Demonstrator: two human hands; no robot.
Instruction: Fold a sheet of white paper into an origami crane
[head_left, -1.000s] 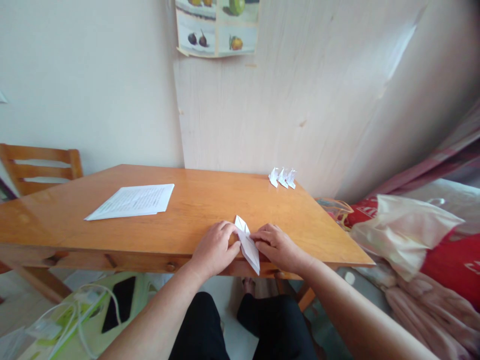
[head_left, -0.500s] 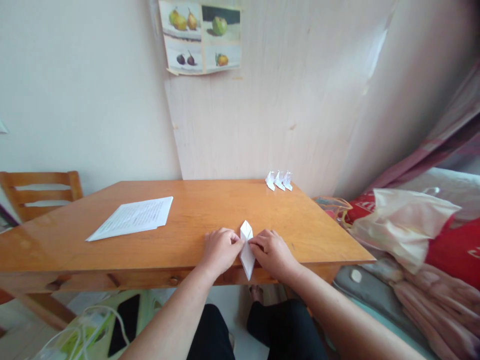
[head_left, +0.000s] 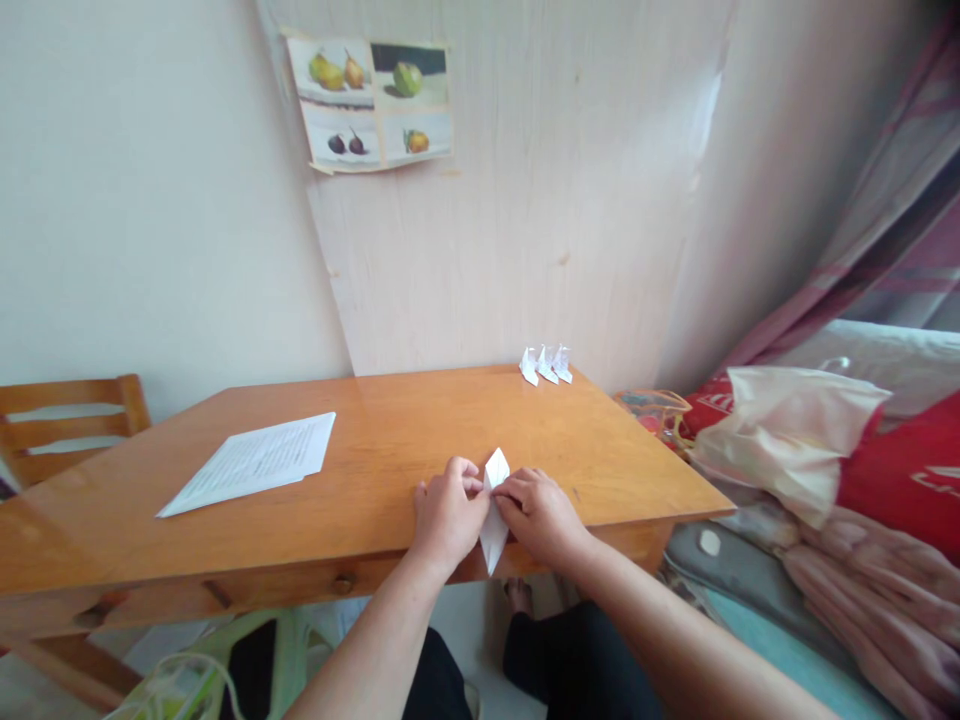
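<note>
A narrow diamond of folded white paper (head_left: 495, 535) stands between my hands at the front edge of the wooden table (head_left: 405, 430). Its upper tip points toward the wall, and its lower tip reaches past the table edge. My left hand (head_left: 451, 508) pinches the left side with thumb and fingers. From the other side my right hand (head_left: 538, 508) grips the paper near its middle, fingers curled. The fingertips cover part of the folds there.
Three small folded paper figures (head_left: 546, 365) stand in a row at the back right. A stack of printed sheets (head_left: 251, 460) lies on the left. Beyond the right edge are a pale bag (head_left: 787, 430) and red bags. A wooden chair (head_left: 71, 425) is at far left.
The camera view has shifted slightly right and up. My left hand's fingers have lifted and rearranged a little at the paper; both hands remain on it.
</note>
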